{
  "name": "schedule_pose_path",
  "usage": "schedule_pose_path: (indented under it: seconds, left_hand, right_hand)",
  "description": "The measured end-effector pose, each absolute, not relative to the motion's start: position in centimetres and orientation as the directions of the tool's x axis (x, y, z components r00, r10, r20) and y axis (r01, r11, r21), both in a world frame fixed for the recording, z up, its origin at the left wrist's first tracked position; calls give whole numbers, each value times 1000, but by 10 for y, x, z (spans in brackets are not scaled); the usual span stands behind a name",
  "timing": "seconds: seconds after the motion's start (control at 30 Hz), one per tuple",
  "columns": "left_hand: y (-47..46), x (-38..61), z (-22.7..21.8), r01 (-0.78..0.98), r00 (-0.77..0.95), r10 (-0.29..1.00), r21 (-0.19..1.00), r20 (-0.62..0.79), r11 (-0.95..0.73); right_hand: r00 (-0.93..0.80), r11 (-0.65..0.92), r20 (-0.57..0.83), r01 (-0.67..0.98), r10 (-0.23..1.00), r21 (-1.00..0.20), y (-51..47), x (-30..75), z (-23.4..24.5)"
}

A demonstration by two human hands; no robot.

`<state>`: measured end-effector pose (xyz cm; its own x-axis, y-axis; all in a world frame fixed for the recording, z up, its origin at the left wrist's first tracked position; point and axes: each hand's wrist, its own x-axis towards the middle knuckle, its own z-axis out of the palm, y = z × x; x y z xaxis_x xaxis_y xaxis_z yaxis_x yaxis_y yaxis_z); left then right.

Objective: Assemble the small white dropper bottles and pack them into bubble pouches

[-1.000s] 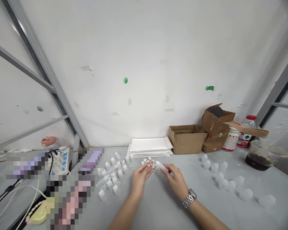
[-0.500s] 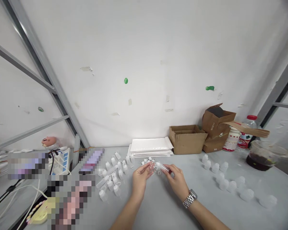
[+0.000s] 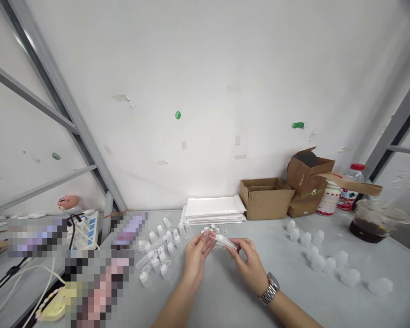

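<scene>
Moved left since the earlier head frame, with tube (image 3: 228, 243) between hands, pinched by right hand (image 3: 248, 262), cap (image 3: 219, 238) toward bunched fingers of left hand (image 3: 194, 256). Cannot tell their grip. Could slip from a light pinch or sideways push.

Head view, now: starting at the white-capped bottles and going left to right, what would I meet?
White-capped bottles → left hand → clear tube → right hand → brown paper bag → clear bowl of dark liquid.
</scene>
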<state>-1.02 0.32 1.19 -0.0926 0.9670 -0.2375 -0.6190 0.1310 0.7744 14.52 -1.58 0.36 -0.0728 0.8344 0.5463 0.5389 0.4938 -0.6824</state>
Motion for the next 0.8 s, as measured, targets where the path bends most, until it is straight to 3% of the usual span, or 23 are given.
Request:
schedule_pose_path:
  seconds: [0.23,0.57,0.8]
  left_hand:
    - [4,-16,16,-683,78,957,685,-280,256]
    - [1,-14,17,-657,113,957,702,-268,275]
    - [2,-14,17,-661,67,955,704,-289,260]
  right_hand:
    - [-211,587,574,523,791,-618,-21,144,9]
    - [-250,598,563,533,787,-598,-22,144,5]
    - [-179,572,582,545,793,-613,-21,142,6]
